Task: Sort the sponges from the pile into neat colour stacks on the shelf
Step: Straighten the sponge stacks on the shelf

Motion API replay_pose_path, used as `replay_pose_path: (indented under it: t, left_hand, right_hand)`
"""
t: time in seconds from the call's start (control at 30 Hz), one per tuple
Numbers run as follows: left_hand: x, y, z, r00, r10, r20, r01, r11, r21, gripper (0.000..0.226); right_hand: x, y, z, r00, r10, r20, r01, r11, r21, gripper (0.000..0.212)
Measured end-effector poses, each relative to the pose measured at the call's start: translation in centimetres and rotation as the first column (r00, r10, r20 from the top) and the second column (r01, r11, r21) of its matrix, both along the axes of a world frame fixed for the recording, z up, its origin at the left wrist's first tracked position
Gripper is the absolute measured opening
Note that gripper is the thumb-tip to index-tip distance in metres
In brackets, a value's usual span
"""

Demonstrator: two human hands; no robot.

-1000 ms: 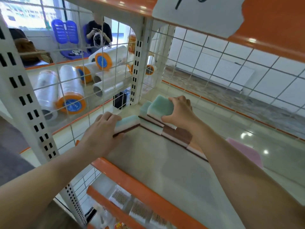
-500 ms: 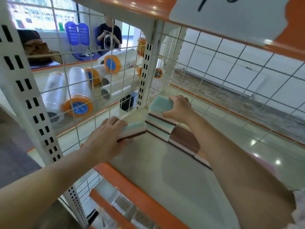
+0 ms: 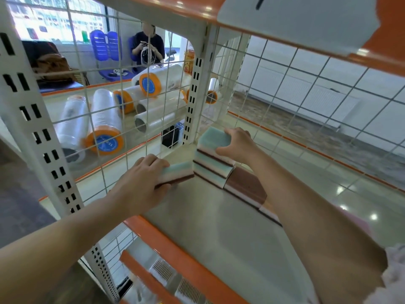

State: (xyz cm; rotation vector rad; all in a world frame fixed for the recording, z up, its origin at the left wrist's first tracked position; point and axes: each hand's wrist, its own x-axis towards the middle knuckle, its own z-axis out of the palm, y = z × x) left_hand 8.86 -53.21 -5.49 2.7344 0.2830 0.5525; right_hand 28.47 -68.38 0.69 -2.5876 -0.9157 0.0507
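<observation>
Seen from a head camera, looking down into a white shelf [image 3: 210, 227] with an orange front edge and wire-grid walls. At left, left hand [image 3: 140, 185] curled round a teal sponge [image 3: 178, 173] with a brown scouring underside, gripping it flat on the shelf floor, its end just beside a stack of teal sponges [image 3: 213, 160] in the back corner. At right, right hand [image 3: 237, 145] gripping the stack's top sponge [image 3: 215, 138], beside brown-faced sponges [image 3: 246, 187] in a row along the wall; beyond the grid, clear film rolls [image 3: 103, 128].
</observation>
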Motion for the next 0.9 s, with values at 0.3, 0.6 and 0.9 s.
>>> replay_pose_path:
  t: [0.3,0.6,0.9]
  left_hand:
    - [0.0,-0.2,-0.1,1.000,-0.017,0.018,0.017,1.000,-0.005,0.050]
    - [0.1,-2.8,-1.2,0.993,-0.119,-0.010,0.117,0.989,-0.092,0.047]
    - [0.4,-5.2,-2.3,0.980,-0.153,-0.129,0.122,0.969,-0.217,0.054]
  right_hand:
    - [-0.4,-1.0,0.0,1.000,0.019,0.018,-0.020,0.999,0.038,0.064]
    - [-2.0,-4.9,-0.3,0.997,-0.025,0.079,0.016,0.993,0.120,0.073]
    - [-3.8,-8.7,-2.1,0.993,-0.112,0.044,0.108,0.990,0.090,0.064]
